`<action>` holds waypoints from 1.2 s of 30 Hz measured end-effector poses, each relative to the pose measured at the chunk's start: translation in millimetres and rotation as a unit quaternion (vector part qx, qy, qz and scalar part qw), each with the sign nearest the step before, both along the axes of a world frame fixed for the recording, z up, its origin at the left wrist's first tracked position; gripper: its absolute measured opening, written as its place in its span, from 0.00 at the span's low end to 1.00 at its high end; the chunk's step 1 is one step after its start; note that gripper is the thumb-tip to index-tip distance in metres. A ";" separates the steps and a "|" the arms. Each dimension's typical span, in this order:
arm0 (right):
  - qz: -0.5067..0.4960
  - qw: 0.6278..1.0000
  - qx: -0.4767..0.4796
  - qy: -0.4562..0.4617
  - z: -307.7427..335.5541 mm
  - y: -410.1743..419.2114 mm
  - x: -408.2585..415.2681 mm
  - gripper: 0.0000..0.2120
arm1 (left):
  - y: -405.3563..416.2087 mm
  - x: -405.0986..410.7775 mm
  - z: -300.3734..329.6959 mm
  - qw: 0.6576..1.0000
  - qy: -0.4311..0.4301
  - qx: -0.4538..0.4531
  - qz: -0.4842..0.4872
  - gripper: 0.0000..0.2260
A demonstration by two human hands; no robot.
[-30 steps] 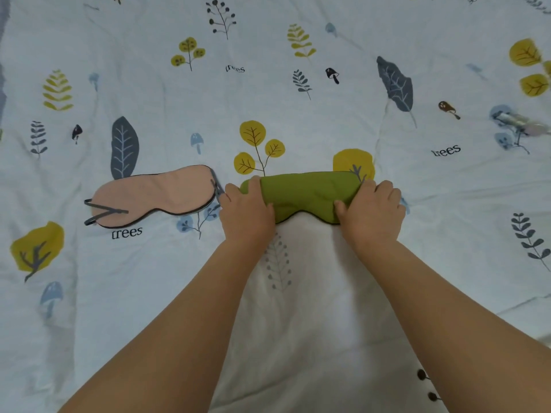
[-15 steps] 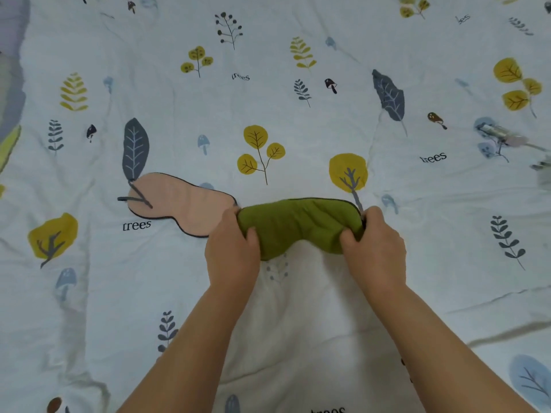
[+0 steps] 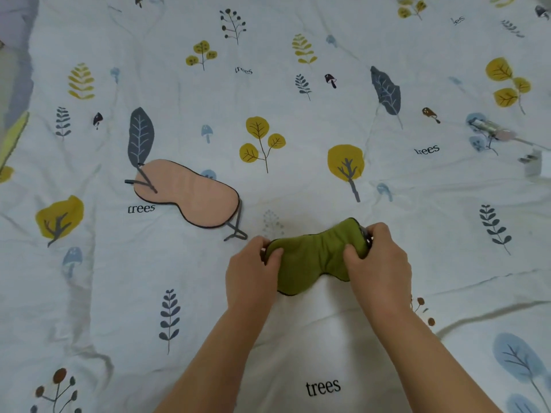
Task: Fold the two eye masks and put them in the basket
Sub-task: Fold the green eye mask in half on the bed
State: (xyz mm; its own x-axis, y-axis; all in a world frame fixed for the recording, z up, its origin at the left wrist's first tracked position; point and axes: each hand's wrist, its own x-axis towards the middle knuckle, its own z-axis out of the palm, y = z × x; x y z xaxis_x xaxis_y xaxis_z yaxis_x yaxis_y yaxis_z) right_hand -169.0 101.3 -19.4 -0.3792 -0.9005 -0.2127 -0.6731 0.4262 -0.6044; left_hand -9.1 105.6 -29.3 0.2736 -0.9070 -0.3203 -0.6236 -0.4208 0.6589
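A green eye mask (image 3: pixel 313 256) with dark piping lies bunched on the printed bedsheet (image 3: pixel 268 84), low in the middle of the view. My left hand (image 3: pixel 250 275) pinches its left end and my right hand (image 3: pixel 378 260) pinches its right end, so the fabric wrinkles between them. A pink eye mask (image 3: pixel 190 195) with a dark strap lies flat and spread out up and to the left, apart from both hands. No basket is in view.
A small blurred pink and silver object (image 3: pixel 492 131) lies at the right edge, with a grey item (image 3: pixel 533 162) just below it. A yellow-green cloth edge (image 3: pixel 12 138) shows at the far left. Bedsheet covers everything else.
My hands have drawn the green mask's ends closer together, bunching it, and pulled it nearer to me. The view shifted, so the pink mask now sits farther up and left.
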 end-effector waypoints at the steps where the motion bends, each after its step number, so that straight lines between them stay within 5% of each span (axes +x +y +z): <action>1: 0.011 1.000 -0.003 -0.001 -0.1 2.8 2.9 0.08 | 1.7 0.0 -4.3 1.000 0.020 0.014 0.016 0.07; 9: 0.185 0.981 -0.042 -0.035 -3.3 30.7 54.7 0.17 | 0.0 10.6 -16.6 0.986 0.154 0.041 0.053 0.13; 13: 0.215 0.973 -0.016 -0.087 -9.9 33.7 73.6 0.14 | -0.2 12.3 -12.1 0.968 0.228 0.084 0.063 0.21; 17: 0.237 0.959 -0.010 -0.156 -12.1 31.6 74.7 0.11 | -0.5 15.8 -12.5 0.959 0.268 0.088 0.017 0.09; 23: 0.074 0.994 -0.072 -0.047 -17.9 22.6 50.7 0.11 | -0.6 20.2 -23.4 0.970 0.230 0.070 0.042 0.11; 28: 0.021 0.986 0.084 -0.142 -31.1 -3.4 41.9 0.16 | -1.3 16.0 -26.9 0.961 0.270 0.054 0.022 0.09; 30: 0.017 0.992 0.055 -0.115 -35.7 -6.4 41.9 0.15 | -0.6 12.6 -30.2 0.982 0.185 0.041 -0.008 0.09; 32: 0.043 0.998 0.045 -0.026 -41.9 -5.7 41.9 0.19 | 2.0 5.9 -34.2 0.998 -0.009 0.002 -0.058 0.14; 36: 0.163 0.973 -0.015 0.161 -56.3 9.7 43.6 0.25 | 14.6 -13.1 -42.4 0.963 -0.189 -0.095 -0.164 0.20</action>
State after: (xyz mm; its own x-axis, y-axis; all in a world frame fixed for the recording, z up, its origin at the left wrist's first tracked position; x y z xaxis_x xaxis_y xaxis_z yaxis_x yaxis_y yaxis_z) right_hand -125.4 111.0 -75.6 -0.1156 -0.9881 -0.1011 -0.9262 0.1440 -0.3484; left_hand -22.2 120.2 -71.7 0.0265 -0.9970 -0.0727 -0.9132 -0.0537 0.4040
